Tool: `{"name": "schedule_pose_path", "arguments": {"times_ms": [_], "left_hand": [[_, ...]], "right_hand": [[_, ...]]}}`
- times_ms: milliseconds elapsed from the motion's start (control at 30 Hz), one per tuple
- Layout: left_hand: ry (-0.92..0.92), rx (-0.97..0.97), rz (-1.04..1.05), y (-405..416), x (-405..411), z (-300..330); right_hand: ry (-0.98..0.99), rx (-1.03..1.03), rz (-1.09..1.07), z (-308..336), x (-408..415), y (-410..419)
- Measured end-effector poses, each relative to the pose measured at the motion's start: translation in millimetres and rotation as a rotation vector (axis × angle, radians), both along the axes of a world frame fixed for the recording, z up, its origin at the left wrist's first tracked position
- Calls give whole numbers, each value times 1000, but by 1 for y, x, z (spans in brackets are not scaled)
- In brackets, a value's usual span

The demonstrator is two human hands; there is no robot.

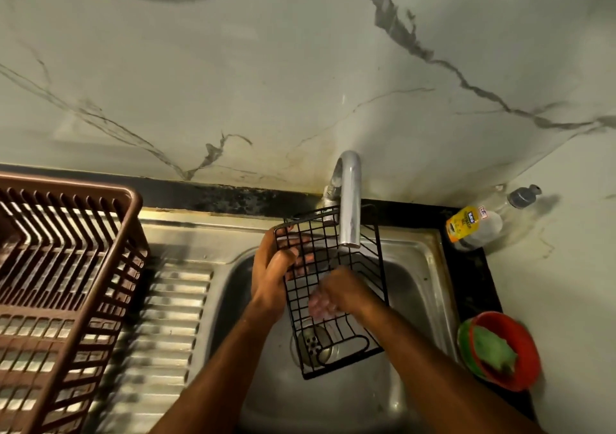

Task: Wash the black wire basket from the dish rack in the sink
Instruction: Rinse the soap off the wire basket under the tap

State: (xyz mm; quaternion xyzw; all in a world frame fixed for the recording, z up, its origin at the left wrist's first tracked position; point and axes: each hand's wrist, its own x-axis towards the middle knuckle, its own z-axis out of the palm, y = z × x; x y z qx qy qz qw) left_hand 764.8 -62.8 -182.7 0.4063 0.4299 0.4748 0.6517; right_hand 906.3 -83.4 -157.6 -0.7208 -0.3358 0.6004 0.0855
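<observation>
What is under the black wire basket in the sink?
Through the black wire basket, the sink basin and its round drain strainer show. The right hand covers part of the mesh, hiding whatever lies beneath there.

Wearing nothing on either forearm: no sleeves, watch or rings showing. Left hand (271,268) showing clearly, right hand (336,295) blurring at the fingertips.

A home kitchen: a steel sink (430,267) with ribbed drainboard, curved tap (350,197), brown dish rack (130,233) at left, dish-soap bottle (466,225) at right, marble-look wall.
</observation>
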Motion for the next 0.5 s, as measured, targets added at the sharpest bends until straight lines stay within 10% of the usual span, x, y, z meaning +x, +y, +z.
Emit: {"name": "schedule_pose_path", "arguments": {"times_ms": [167,267,500], "left_hand": [[5,-88,-9,-7,4,1],[-8,-45,3,-1,4,4],[78,-29,2,2,-3,8]], "right_hand": [[380,435,-592,16,4,28],[575,340,-764,5,-4,13],[89,155,-519,-37,-21,-48]]}}
